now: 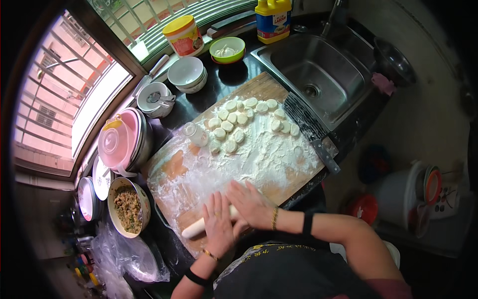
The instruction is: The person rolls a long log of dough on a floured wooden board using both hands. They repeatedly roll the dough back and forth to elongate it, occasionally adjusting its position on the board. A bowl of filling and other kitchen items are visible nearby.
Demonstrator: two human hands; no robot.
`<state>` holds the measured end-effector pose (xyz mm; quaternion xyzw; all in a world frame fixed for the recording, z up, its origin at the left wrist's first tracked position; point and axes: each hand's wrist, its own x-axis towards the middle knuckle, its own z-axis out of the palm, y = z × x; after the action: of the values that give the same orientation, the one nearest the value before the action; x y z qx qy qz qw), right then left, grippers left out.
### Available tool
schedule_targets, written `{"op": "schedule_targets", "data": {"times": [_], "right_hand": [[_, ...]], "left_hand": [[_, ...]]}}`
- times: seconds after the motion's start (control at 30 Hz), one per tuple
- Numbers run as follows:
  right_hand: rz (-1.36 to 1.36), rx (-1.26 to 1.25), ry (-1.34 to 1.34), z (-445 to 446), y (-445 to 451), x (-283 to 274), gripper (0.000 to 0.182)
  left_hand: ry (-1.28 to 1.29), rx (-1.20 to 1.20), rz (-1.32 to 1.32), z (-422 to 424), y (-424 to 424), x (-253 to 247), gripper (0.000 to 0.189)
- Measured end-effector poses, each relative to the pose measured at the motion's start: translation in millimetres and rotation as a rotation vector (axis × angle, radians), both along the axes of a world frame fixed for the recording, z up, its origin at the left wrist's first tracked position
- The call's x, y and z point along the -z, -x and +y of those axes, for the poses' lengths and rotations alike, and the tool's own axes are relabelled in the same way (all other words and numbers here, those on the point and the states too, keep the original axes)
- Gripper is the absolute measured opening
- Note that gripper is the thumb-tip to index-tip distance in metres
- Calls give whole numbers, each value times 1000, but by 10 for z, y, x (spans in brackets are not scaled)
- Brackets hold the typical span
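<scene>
A pale log of dough (194,228) lies near the front edge of a floured wooden board (274,84). My left hand (218,226) rests flat over the log's middle, fingers pointing up the board. My right hand (252,205) lies across its other end, partly hiding it, with the fingers extended. Neither hand is curled around the dough. Farther up the board are several small cut dough pieces (231,119) among loose flour (257,157). A clear flour-dusted cup (196,134) stands left of the pieces. A floury knife (306,116) lies along the board's right edge.
Left of the board are a bowl of minced filling (127,207), pink basins (119,138) and a plastic bag (127,254). Stacked bowls (186,74), a green bowl (227,49), a tub (183,35) and a yellow-blue jug (273,20) line the back. A steel sink (317,74) is at right.
</scene>
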<state>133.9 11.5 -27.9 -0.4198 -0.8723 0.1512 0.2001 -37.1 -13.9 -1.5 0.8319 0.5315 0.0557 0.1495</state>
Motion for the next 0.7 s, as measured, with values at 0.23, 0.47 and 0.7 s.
{"op": "schedule_targets", "data": {"times": [0.23, 0.47, 0.7], "right_hand": [[-57, -45, -86, 373, 42, 33, 64], [81, -14, 32, -385, -124, 42, 66], [28, 49, -109, 434, 69, 65, 60]], "left_hand": [[-4, 5, 42, 285, 4, 1, 87], [42, 38, -45, -310, -53, -5, 87], [-43, -38, 4, 437, -38, 47, 81]]}}
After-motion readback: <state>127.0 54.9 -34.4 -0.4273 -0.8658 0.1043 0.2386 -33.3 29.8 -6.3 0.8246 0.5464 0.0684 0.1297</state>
